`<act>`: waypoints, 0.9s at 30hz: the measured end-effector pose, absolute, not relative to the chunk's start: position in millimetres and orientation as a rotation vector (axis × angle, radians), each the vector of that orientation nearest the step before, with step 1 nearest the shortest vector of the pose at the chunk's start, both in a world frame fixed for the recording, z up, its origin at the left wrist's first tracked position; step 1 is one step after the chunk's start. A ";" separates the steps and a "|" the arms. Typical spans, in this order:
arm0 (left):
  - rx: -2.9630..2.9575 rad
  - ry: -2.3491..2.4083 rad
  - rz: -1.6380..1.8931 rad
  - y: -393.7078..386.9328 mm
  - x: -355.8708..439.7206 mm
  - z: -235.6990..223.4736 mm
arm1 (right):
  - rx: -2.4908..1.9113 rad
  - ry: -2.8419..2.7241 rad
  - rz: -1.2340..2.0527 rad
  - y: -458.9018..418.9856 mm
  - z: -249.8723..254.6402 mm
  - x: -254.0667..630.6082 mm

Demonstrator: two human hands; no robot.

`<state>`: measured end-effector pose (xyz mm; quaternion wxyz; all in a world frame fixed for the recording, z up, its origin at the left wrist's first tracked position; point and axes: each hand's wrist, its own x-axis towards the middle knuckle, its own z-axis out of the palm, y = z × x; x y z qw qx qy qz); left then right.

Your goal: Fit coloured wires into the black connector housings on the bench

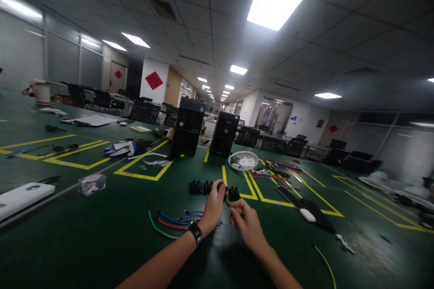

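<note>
My left hand [214, 204], wearing a dark wristwatch [195, 232], has its fingers closed on a small black terminal block that they largely hide. Close beside it, my right hand [249, 226] pinches a thin wire [229, 205] whose end is at the block; whether it sits inside cannot be made out. More black terminal blocks [195, 187] stand in a row just behind my left hand, and another black block [233, 193] is right behind my fingers. To the left of my left hand lie loose green, red and blue wires [166, 222].
Two black computer towers [188, 127] [224, 133] stand behind the blocks. A white round basket [243, 161] and a heap of coloured wires [280, 171] lie right. A clear box [91, 184] and gloves [125, 148] lie left. Another person's hand [170, 133] shows beside the left tower.
</note>
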<state>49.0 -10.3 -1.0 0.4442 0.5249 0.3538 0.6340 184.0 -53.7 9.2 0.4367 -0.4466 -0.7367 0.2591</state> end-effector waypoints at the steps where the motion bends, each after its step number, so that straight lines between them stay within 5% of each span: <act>1: 1.357 0.893 1.586 -10.5 50.2 -1.7 | -1.125 -1.853 0.667 -52.8 18.6 186.9; 6: 1.139 0.845 1.634 -2.7 57.8 4.0 | -1.186 -1.923 0.477 -56.2 42.0 194.3; 13: 0.434 0.821 2.007 52.3 -29.9 40.2 | -1.237 -2.034 0.378 -77.0 -7.1 163.2; 21: 0.782 0.768 1.617 35.1 17.8 2.4 | -1.124 -1.997 -0.020 -38.9 17.1 138.6; 27: 1.001 0.682 1.300 26.4 31.6 -15.4 | -1.029 -2.077 0.275 -6.2 23.8 190.4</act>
